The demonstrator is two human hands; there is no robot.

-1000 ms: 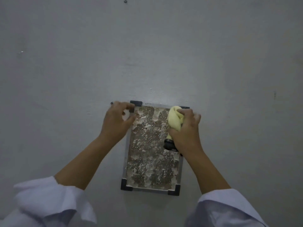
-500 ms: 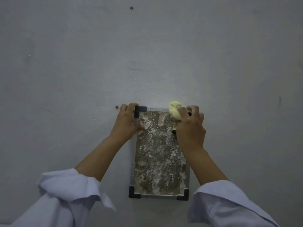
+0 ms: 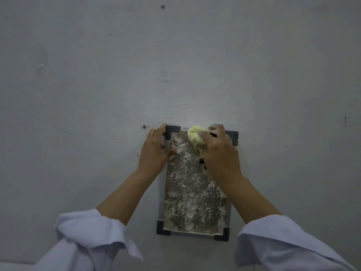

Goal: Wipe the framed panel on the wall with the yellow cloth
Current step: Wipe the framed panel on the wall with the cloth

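Observation:
A small framed panel (image 3: 193,204) hangs on the grey wall, with a metal frame, black corner pieces and a brownish surface blotched with white powder. My right hand (image 3: 220,153) grips a bunched yellow cloth (image 3: 196,138) and presses it against the panel's top edge, near the middle. A small dark object shows under that hand's palm; what it is I cannot tell. My left hand (image 3: 154,151) holds the frame's upper left edge, fingers beside the black top-left corner (image 3: 172,131).
The grey wall (image 3: 175,65) fills the view. A screw head (image 3: 144,126) sits just left of the frame's top-left corner, another screw (image 3: 162,6) high up. Both forearms are bare, with rolled white sleeves (image 3: 89,227) at the bottom.
My right hand with the cloth has moved up from the panel's upper right part to the top edge and leftwards. My left hand stays at the upper left of the frame.

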